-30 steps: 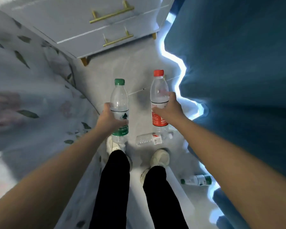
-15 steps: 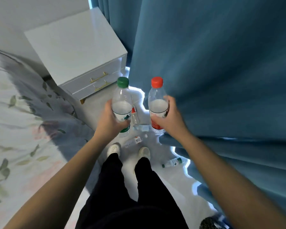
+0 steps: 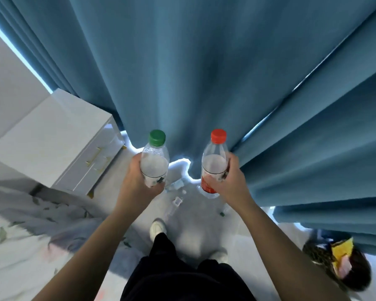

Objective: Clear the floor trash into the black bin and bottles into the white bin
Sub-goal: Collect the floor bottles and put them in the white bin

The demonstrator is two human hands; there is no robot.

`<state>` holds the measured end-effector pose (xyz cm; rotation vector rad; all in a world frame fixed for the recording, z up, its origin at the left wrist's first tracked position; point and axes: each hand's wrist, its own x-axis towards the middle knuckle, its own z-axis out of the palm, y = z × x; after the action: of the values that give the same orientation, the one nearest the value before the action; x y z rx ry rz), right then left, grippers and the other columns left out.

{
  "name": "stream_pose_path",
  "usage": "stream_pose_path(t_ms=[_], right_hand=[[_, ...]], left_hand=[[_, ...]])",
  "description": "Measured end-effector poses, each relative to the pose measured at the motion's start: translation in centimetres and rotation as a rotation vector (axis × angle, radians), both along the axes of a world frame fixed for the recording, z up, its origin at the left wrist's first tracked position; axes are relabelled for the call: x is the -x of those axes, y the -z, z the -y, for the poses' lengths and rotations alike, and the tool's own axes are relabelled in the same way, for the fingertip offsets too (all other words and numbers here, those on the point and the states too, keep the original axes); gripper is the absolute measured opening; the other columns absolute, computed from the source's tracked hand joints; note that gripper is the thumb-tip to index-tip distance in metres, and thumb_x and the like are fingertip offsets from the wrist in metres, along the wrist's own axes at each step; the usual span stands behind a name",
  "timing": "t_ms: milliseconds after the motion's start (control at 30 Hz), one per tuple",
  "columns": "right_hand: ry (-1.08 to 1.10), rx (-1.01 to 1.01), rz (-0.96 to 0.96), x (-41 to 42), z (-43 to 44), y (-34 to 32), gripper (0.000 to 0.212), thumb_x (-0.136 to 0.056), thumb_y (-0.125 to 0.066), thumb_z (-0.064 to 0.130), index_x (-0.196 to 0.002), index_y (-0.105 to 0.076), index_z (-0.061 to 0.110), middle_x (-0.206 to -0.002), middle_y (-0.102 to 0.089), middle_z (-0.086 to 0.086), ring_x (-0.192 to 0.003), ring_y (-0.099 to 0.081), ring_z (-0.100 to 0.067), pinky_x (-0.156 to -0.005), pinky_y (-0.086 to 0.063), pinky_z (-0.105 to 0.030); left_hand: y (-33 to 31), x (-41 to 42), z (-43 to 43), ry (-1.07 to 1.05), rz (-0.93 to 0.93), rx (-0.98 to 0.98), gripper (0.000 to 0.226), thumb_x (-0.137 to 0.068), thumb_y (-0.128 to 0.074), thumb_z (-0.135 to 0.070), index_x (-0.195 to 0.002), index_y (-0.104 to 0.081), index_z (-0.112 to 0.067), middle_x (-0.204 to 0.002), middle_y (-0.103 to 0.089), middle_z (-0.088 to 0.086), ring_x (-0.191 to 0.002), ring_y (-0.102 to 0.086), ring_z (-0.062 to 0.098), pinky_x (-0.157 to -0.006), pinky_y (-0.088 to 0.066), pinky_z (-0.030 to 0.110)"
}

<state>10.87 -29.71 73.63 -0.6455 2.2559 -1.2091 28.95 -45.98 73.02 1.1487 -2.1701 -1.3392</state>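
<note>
My left hand grips a clear plastic bottle with a green cap, held upright. A second clear bottle, red-capped with a red label, stands upright in my right hand. Both are raised in front of me, well above the floor. Below them on the pale floor lie more bottles: one flat between my hands, another crumpled near the curtain hem, and a small one with a green cap. A black mesh bin holding yellow trash sits at the lower right. No white bin is in view.
Blue curtains hang straight ahead and to the right. A white nightstand with gold handles stands at the left. A leaf-print bedspread fills the lower left. My legs and white shoes are on the narrow floor strip.
I have straightened up with both bottles; the floor now looks farther away. The view has swung right, bringing the black bin into sight.
</note>
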Motion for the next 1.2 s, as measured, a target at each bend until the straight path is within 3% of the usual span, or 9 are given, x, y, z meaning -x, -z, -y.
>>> stream_pose_path(t_ms=[67,200,367,467,600,700,867,1033,1200], right_hand=[[0.057,0.022,-0.022,1.0,-2.2,-0.8,0.063,-0.073,-0.081,0.021,-0.116,-0.04,0.04,-0.103,-0.059,0.017,-0.093,-0.058,0.004,-0.069,-0.044,-0.005],[0.138,0.057,-0.036,3.0,-7.4,-1.7,0.067,-0.072,-0.081,0.023,-0.121,-0.039,0.04,-0.106,-0.059,0.018,-0.097,-0.059,-0.002,-0.077,-0.049,-0.017],[0.233,0.058,-0.078,5.2,-16.6,-2.3,0.07,-0.073,-0.081,0.024,-0.128,-0.039,0.032,-0.108,-0.058,0.013,-0.096,-0.059,-0.006,-0.078,-0.049,-0.021],[0.292,0.037,-0.091,6.3,-22.8,-2.2,0.068,-0.072,-0.082,0.025,-0.123,-0.039,0.034,-0.103,-0.057,0.018,-0.094,-0.059,-0.006,-0.077,-0.05,-0.024],[0.395,0.001,-0.12,7.6,-29.8,-2.6,0.068,-0.072,-0.082,0.026,-0.123,-0.038,0.032,-0.098,-0.055,0.02,-0.089,-0.058,-0.004,-0.071,-0.045,-0.017],[0.471,-0.007,-0.148,7.9,-33.8,-3.1,0.069,-0.072,-0.082,0.026,-0.126,-0.039,0.027,-0.097,-0.053,0.023,-0.088,-0.057,-0.002,-0.075,-0.047,-0.023],[0.576,0.008,-0.178,8.0,-38.0,-3.7,0.069,-0.073,-0.082,0.025,-0.128,-0.04,0.02,-0.103,-0.057,0.011,-0.092,-0.058,-0.011,-0.076,-0.049,-0.023],[0.652,0.03,-0.137,7.6,-39.8,-3.5,0.062,-0.074,-0.081,0.021,-0.12,-0.041,0.026,-0.101,-0.056,0.015,-0.092,-0.058,-0.001,-0.071,-0.044,-0.014],[0.757,0.015,-0.134,7.7,-40.9,-2.7,0.061,-0.071,-0.082,0.024,-0.117,-0.043,0.027,-0.099,-0.056,0.016,-0.092,-0.059,-0.005,-0.077,-0.05,-0.025]], left_hand=[[-0.6,1.6,-1.5,0.053,-0.047,-0.023,0.071,-0.065,-0.085,-0.017,-0.12,-0.041,-0.027,-0.106,-0.056,-0.009,-0.094,-0.056,0.011,-0.075,-0.046,0.02],[-2.1,5.4,-5.4,0.114,-0.117,-0.081,0.066,-0.066,-0.085,-0.018,-0.116,-0.044,-0.031,-0.102,-0.058,-0.013,-0.091,-0.059,0.002,-0.075,-0.049,0.023],[-2.5,9.5,-13.3,0.199,-0.101,-0.065,0.069,-0.066,-0.085,-0.023,-0.114,-0.039,-0.043,-0.106,-0.056,-0.015,-0.096,-0.059,0.002,-0.083,-0.05,0.029],[-2.5,11.5,-18.7,0.27,-0.111,-0.097,0.069,-0.067,-0.084,-0.021,-0.117,-0.041,-0.041,-0.109,-0.057,-0.013,-0.097,-0.059,0.001,-0.083,-0.051,0.027],[-2.7,14.2,-25.1,0.339,-0.147,-0.128,0.067,-0.068,-0.083,-0.016,-0.119,-0.043,-0.035,-0.105,-0.057,-0.016,-0.092,-0.058,-0.003,-0.077,-0.047,0.018],[-2.7,15.8,-28.6,0.412,-0.159,-0.138,0.068,-0.068,-0.083,-0.016,-0.115,-0.042,-0.042,-0.105,-0.058,-0.013,-0.093,-0.059,0.0,-0.077,-0.047,0.018],[-2.9,18.2,-31.9,0.52,-0.17,-0.151,0.07,-0.066,-0.084,-0.023,-0.117,-0.041,-0.045,-0.111,-0.059,-0.008,-0.098,-0.061,0.007,-0.084,-0.052,0.03],[-2.2,20.0,-32.6,0.558,-0.146,-0.143,0.072,-0.064,-0.085,-0.023,-0.119,-0.043,-0.041,-0.113,-0.058,-0.006,-0.099,-0.062,0.012,-0.086,-0.054,0.039],[-1.6,22.4,-32.5,0.628,-0.129,-0.122,0.069,-0.065,-0.085,-0.023,-0.117,-0.042,-0.038,-0.114,-0.058,-0.006,-0.098,-0.061,0.01,-0.083,-0.053,0.033]])
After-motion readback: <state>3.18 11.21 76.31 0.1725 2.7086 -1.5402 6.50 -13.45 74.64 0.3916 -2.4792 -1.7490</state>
